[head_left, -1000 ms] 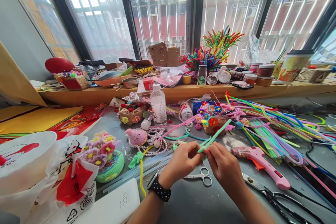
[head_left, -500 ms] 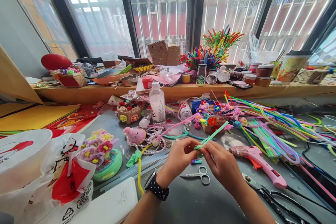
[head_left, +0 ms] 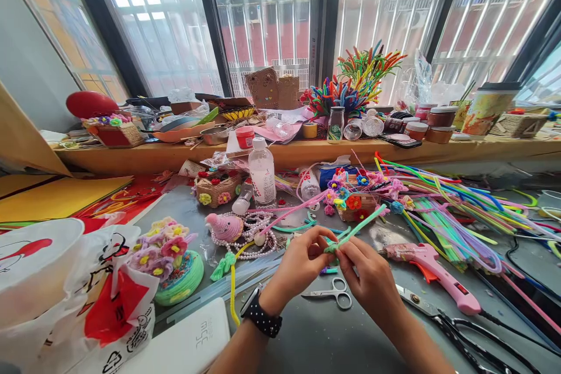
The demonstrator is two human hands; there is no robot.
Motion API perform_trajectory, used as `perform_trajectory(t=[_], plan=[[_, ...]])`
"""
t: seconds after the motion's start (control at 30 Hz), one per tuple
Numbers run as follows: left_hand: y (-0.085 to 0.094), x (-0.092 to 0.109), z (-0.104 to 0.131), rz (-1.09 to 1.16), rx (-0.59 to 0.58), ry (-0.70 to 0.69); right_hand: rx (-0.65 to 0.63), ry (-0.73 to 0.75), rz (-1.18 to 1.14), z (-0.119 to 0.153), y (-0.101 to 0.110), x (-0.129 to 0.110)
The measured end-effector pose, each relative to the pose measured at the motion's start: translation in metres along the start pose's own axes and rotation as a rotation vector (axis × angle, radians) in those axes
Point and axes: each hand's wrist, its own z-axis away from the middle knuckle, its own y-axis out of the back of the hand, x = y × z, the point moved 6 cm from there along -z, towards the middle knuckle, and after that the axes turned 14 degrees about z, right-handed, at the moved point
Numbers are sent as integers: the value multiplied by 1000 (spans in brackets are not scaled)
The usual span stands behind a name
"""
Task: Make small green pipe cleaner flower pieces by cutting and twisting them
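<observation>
Both my hands meet over the middle of the table, pinching one light green pipe cleaner. Its knotted or coiled end sits between the fingertips, and its long end sticks up to the right. My left hand, with a dotted watch strap on the wrist, is closed on the coiled part. My right hand grips the stem close beside it. Below the fingers lie small silver scissors. To the right rests a pink glue gun, and nearer me are large black-handled scissors.
Left of my hands are a white power bank, a crocheted flower pot, bead strings and a plastic bag. A bottle stands behind. Loose pipe cleaners spread at right. The cluttered window ledge runs across the back.
The long end of the green pipe cleaner leans slightly further right. My hands have stayed in nearly the same place, with a small shift of the right fingers.
</observation>
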Motion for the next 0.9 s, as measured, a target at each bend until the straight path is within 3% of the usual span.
perform_trajectory(t=[0.33,0.53,0.67,0.8,0.9], plan=[[3,-4,-1,99,84,-11,-100,-139,-226,-5,-3,8],[-4,-5,1,154,-28,39,-65,-82,-172,-5,-3,8],[-4,-4,2,174,-31,48,-48,-76,-188,-5,-1,7],[3,1,0,138,68,40,-53,-167,-221,-6,2,11],[15,2,-1,161,216,32,-181,-132,-174,-5,-2,9]])
